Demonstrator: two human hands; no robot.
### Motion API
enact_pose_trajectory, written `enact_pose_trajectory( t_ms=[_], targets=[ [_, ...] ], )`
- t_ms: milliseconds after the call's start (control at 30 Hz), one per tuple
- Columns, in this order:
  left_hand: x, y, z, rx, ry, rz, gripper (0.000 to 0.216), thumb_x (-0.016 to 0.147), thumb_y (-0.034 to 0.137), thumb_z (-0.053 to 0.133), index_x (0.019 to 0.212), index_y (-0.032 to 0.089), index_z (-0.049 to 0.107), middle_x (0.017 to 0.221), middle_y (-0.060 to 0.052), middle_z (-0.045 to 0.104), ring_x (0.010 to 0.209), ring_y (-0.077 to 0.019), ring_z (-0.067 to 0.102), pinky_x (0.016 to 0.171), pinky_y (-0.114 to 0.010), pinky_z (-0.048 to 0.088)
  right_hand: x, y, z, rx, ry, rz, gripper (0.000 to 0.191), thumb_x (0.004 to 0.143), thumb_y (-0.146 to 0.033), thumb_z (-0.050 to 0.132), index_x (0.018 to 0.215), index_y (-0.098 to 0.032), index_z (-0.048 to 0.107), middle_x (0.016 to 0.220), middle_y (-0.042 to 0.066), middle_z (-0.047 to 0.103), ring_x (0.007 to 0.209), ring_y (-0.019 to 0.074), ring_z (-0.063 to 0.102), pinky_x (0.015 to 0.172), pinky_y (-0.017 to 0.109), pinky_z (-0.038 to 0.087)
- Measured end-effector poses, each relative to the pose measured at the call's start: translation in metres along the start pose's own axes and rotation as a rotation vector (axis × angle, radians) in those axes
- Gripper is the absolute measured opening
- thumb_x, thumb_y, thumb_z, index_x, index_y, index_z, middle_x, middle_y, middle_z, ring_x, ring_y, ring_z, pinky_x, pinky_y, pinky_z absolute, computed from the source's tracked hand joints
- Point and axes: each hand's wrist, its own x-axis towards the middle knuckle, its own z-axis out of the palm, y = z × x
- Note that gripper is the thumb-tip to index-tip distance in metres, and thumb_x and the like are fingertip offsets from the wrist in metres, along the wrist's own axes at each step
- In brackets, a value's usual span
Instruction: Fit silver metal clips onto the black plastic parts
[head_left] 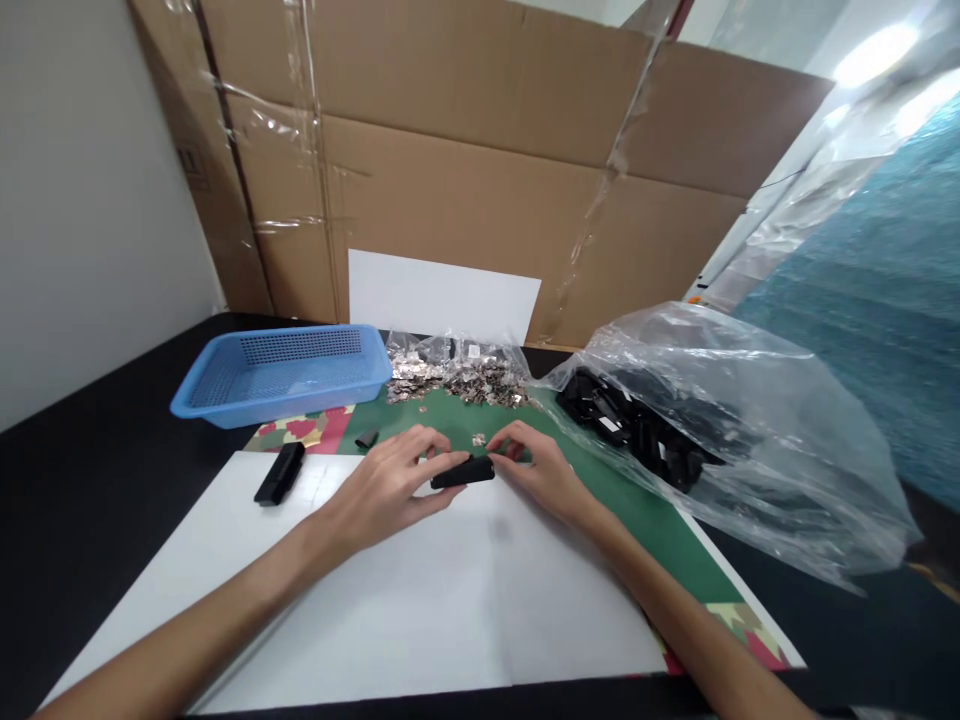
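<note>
My left hand (390, 485) and my right hand (541, 470) meet over the far edge of a white sheet (420, 600). Between them they grip a small black plastic piece (463, 472), the left at its near end, the right pinching its far end. A few small metal bits (478, 439) lie just beyond the fingers on the green mat (645, 510).
Another black piece (279, 473) and a tiny black part (367, 438) lie to the left. A blue basket (281, 372) stands at the back left. A heap of metal clips (457, 380) in plastic sits behind, a clear bag of black parts (645, 430) at right. Cardboard walls the back.
</note>
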Motion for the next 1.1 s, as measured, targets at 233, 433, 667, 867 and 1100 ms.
enact_pose_trajectory(
  t_ms=[233,433,667,867,1100],
  targets=[
    [-0.005,-0.012,0.008,0.077,-0.066,-0.041,0.024,0.098,0.028,0.064,0.122,0.021,0.066,0.104,-0.006,0.068,0.090,-0.0194,0.068,0.075,-0.032,0.054,0.003,-0.001,0.001,0.054,0.102,0.059,0.020,0.093,-0.040,0.071,0.100,-0.020,0.073,0.094,0.005,0.074,0.079,0.0201,0.066,0.073,0.033,0.050],
    [-0.004,-0.008,0.008,0.109,-0.082,-0.070,0.023,0.099,0.028,0.062,0.121,0.022,0.065,0.111,-0.006,0.070,0.096,-0.0202,0.069,0.081,-0.033,0.055,0.002,-0.002,-0.005,0.173,0.107,0.095,0.031,0.097,-0.050,0.065,0.090,-0.020,0.068,0.080,0.003,0.070,0.066,0.0181,0.065,0.064,0.031,0.052],
    [-0.003,-0.008,0.008,0.108,-0.070,-0.047,0.023,0.100,0.030,0.061,0.121,0.022,0.066,0.109,-0.006,0.072,0.096,-0.0211,0.069,0.086,-0.037,0.055,0.002,-0.012,0.000,0.373,-0.015,0.100,0.033,0.095,-0.051,0.068,0.092,-0.019,0.069,0.083,0.003,0.070,0.061,0.0134,0.062,0.063,0.028,0.052],
    [-0.003,-0.007,0.008,0.069,-0.041,-0.036,0.025,0.099,0.028,0.062,0.122,0.022,0.067,0.108,-0.006,0.072,0.096,-0.0212,0.070,0.086,-0.037,0.056,0.002,-0.012,0.001,0.472,-0.073,0.112,0.033,0.093,-0.051,0.071,0.099,-0.018,0.069,0.083,0.002,0.068,0.061,0.0122,0.059,0.062,0.027,0.050],
    [0.000,-0.001,0.010,-0.304,-0.023,-0.333,0.018,0.097,0.027,0.063,0.113,0.022,0.057,0.109,-0.003,0.067,0.098,-0.0163,0.069,0.091,-0.033,0.060,0.002,-0.011,0.001,0.413,-0.056,0.090,0.033,0.096,-0.051,0.068,0.097,-0.018,0.066,0.083,0.003,0.068,0.067,0.0138,0.062,0.063,0.027,0.052]
  ],
)
